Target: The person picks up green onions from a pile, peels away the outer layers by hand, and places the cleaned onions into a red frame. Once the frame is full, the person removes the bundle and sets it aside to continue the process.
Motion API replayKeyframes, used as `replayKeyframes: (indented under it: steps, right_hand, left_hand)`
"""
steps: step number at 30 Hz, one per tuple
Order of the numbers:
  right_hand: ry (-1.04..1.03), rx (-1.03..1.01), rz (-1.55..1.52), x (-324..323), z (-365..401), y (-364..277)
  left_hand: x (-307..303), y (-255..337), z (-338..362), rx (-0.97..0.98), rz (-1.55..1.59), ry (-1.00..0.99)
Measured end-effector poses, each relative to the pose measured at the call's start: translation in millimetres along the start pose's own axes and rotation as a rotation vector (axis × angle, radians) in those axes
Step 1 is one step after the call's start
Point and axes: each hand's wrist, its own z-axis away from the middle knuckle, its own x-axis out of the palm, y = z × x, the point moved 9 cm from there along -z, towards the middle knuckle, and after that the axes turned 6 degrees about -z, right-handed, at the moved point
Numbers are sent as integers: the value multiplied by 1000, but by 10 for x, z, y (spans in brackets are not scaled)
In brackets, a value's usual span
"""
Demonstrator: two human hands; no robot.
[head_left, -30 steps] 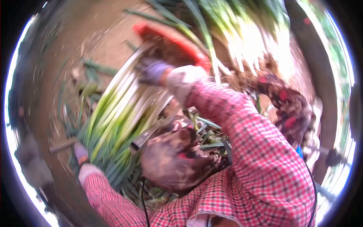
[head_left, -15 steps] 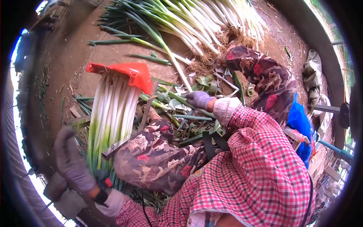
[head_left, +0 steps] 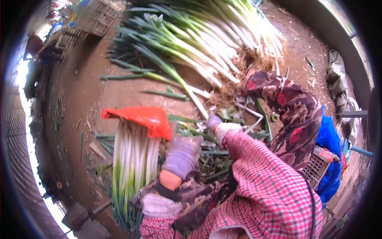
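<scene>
Our left hand point(head_left: 182, 156) hangs open beside the red hood point(head_left: 140, 118), right hand's point(head_left: 215, 122) grip unclear; bumping could scatter leeks point(head_left: 133, 161).

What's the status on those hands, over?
Left hand at bundled leeks by orange guard. Right hand among trimmings; both grips unclear. Loose leek pile beyond.
</scene>
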Motion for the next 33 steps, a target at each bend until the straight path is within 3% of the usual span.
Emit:
replayKeyframes:
  steps: [2, 3, 4, 5, 7, 8, 10, 11, 12, 13, 14, 15, 16, 18, 20, 22, 24, 25, 27, 28, 29, 30, 31, 33]
  right_hand:
    - [41, 73, 39, 4, 18, -64]
    - [-43, 152, 71, 103, 19, -47]
    - [-150, 43, 170, 235, -34, -191]
    - [-165, 51, 92, 196, 95, -356]
    - [-209, -202, -190, 207, 255, -701]
    - [-245, -246, -184, 112, 384, -884]
    - [-492, -215, -572, -155, 930, -1166]
    - [-497, -127, -617, -315, 1071, -1139]
    - [-504, -31, -659, -431, 1172, -1048]
    - [-460, -148, -606, -477, 1106, -948]
    - [-396, -185, -285, -690, 1218, -957]
    - [-485, -145, -469, -964, 1814, -1221]
    - [-442, -113, -427, -1143, 2049, -1212]
    - [-530, -63, -424, -1494, 2699, -1301]
    - [-585, -77, -349, -1835, 3364, -1469]
    - [-556, -41, -329, -2110, 3830, -1434]
    - [-495, -34, -294, -2369, 4285, -1511]
    - [-475, -11, -289, -2461, 4476, -1523]
    - [-401, -59, -216, -2618, 4714, -1491]
    - [-358, -42, -182, -2690, 4805, -1473]
    - [-353, -38, -187, -2736, 4879, -1467]
    - [-342, -28, -196, -2766, 4921, -1462]
    - [-360, -79, -240, -2767, 4948, -1493]
    - [-351, -158, -267, -2734, 4969, -1630]
  left_hand:
    - [-179, 52, -11, 61, 6, 179]
    - [-202, 45, -19, 72, 70, 159]
    - [-199, 11, -37, 71, 44, 137]
    - [-187, -24, -66, 71, 18, 119]
    - [-171, -80, -113, 25, 11, 69]
    - [-198, -92, -146, 27, 1, 84]
    - [-258, -108, -210, 17, -14, 111]
    - [-211, -131, -252, -62, -27, -44]
    - [-255, -111, -303, -11, -18, 41]
    - [-164, -163, -351, 28, 0, 119]
    - [-44, -208, -372, 49, 22, 194]
    - [-51, -160, -382, 100, -26, 317]
    - [-60, -141, -401, 138, -70, 436]
    - [-12, -51, -512, 194, -46, 469]
    - [152, -33, -762, 277, -72, 422]
    - [166, -51, -874, 157, -142, 187]
    - [22, -79, -886, 169, -191, 206]
    - [-104, -125, -786, 249, -170, 539]
    - [-223, -252, -770, 272, -32, 614]
    - [-491, -222, -527, 327, -76, 809]
    - [-612, -306, -447, 257, -118, 895]
    - [-739, -389, -429, 104, -243, 780]
    - [-1011, -443, -92, 99, -351, 966]
    - [-1407, -682, 469, 6, -410, 1047]
